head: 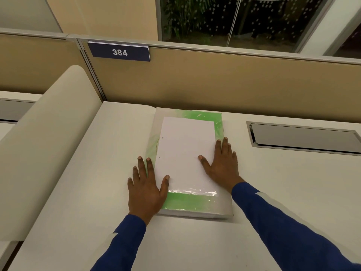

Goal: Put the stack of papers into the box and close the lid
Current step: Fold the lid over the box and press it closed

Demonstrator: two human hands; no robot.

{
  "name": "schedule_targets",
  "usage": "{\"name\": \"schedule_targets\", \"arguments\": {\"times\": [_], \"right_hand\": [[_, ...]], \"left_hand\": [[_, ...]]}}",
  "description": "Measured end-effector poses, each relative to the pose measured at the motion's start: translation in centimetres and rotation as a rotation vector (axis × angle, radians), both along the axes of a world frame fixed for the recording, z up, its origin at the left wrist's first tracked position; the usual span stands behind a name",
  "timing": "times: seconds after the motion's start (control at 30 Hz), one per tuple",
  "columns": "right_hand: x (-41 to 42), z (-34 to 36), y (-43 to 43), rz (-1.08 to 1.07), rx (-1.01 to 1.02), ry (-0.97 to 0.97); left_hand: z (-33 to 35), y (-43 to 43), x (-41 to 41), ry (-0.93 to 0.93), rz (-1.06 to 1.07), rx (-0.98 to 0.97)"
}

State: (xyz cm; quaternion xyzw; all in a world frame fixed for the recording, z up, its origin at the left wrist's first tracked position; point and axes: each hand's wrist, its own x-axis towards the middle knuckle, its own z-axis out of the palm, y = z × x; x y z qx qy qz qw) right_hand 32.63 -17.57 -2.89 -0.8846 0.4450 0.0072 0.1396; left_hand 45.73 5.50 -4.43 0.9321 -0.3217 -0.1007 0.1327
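A flat white-and-green box point(197, 205) lies shut on the desk point(273, 192), its long side running away from me. A white stack of papers point(185, 151) with two punched holes on its left edge rests on top of the lid. My left hand point(146, 186) lies flat at the box's near left, fingers spread on the desk and thumb touching the papers' left edge. My right hand point(220, 163) lies flat on the papers' right edge, fingers spread over the lid. Neither hand holds anything.
A tan partition point(214, 83) with a blue "384" plate point(119, 52) stands right behind the box. A recessed metal cable hatch point(304, 136) sits in the desk to the right. A rounded beige divider point(45, 143) runs along the left side.
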Motion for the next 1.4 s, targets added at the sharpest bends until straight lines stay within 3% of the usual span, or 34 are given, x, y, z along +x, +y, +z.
{"name": "schedule_targets", "arguments": {"times": [0.13, 0.53, 0.87, 1.07, 1.3, 1.4], "right_hand": [[2.7, 1.0, -1.0, 0.002, -0.122, -0.006], [4.1, -0.1, -2.6, 0.043, -0.04, 0.036], [-4.5, -2.0, 5.1, -0.001, -0.008, -0.077], [-4.6, -0.9, 5.0, 0.019, 0.102, -0.149], [-3.9, 1.4, 3.1, 0.064, 0.199, -0.052], [-5.0, 1.6, 3.9, 0.103, 0.052, 0.0]], "left_hand": [[-0.3, 0.0, 0.0, 0.002, -0.001, -0.006], [-0.5, -0.2, 0.2, -0.004, 0.006, -0.001], [-0.3, -0.4, 0.0, -0.002, 0.012, 0.023], [0.3, -0.8, 0.1, -0.007, 0.017, 0.036], [0.7, -2.0, 0.9, 0.001, 0.0, 0.079], [1.3, -1.9, 0.5, -0.075, -0.009, 0.044]]}}
